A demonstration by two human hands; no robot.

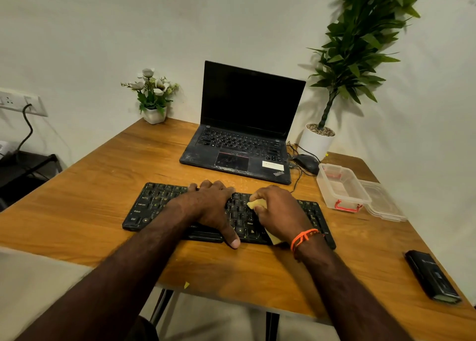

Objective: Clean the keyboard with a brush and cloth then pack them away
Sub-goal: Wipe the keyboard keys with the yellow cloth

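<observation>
Both forearms reach in over the near edge of the desk to the keyboard, which lies across the middle, just in front of the laptop. Left hand lies flat on the keys with fingers spread, thumb over the near rim, steadying it. Right hand grips a yellow cloth and presses it onto the keys right of centre. So the wiping step seems under way; whether brushing is finished I cannot tell, and no brush is plainly visible. Packing away is not done: the clear box stands open near the right edge, its lid beside it. A dark case lies by the near right corner.
</observation>
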